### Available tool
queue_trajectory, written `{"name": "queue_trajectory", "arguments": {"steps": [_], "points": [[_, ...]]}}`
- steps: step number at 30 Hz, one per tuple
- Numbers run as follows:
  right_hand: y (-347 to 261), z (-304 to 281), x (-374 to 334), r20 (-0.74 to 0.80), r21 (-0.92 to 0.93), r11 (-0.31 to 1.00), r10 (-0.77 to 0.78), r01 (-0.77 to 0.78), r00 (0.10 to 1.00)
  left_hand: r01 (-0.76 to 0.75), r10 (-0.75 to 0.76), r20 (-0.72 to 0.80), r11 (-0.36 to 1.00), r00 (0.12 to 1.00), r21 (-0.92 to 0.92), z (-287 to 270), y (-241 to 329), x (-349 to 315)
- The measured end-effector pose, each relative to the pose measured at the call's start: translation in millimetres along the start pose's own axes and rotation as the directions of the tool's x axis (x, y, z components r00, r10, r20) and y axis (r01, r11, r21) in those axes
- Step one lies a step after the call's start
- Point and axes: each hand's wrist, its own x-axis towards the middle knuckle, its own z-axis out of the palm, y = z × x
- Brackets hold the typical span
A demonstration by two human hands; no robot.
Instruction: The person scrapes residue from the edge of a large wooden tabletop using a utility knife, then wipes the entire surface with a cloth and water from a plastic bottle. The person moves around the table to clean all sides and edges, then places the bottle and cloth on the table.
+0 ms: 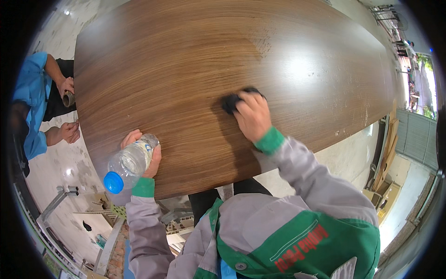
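Note:
A large brown wood-grain board [186, 56] lies flat before me. My right hand [253, 114] presses a black cloth [230, 103] down on its middle, fingers closed over it; the cloth is slightly blurred. Near the left front edge, my left hand [154, 160] is wrapped round a clear plastic bottle [127, 162]. The bottle is tilted, its blue cap [113, 182] pointing toward me and to the left. What is inside the bottle I cannot make out for certain. Small whitish drops or specks show on the board's right part.
At the left edge a co-worker in a blue shirt [35, 102] holds a roll of brown tape [68, 98] beside the board. Long wooden strips [389, 144] lean at the right. Clutter and a metal stand [58, 202] are on the floor at the lower left.

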Motion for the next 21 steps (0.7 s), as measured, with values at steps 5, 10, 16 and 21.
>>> {"name": "queue_trajectory", "arguments": {"steps": [5, 10, 16, 21], "points": [[83.6, 5.2, 74.6, -0.134, -0.142, 0.987, 0.050, -0.069, 0.990, -0.004, 0.004, 0.000, 0.998, 1.000, -0.062, 4.8, 3.0, 5.2], [15.7, 34.2, 78.7, 0.081, -0.039, 0.996, -0.075, 0.078, 0.994, 0.023, -0.023, -0.011, 0.998, 1.000, -0.054, 4.5, -7.1, -4.5], [82.0, 18.8, 112.2, 0.083, -0.256, 0.956, 0.168, -0.142, 0.982, -0.009, 0.009, 0.010, 1.000, 1.000, -0.004, 7.0, 4.0, 5.8], [23.0, 35.2, 64.4, 0.037, 0.059, 0.991, -0.118, 0.116, 0.992, 0.021, -0.021, -0.002, 0.999, 1.000, -0.035, 1.5, 1.5, 5.1]]}}
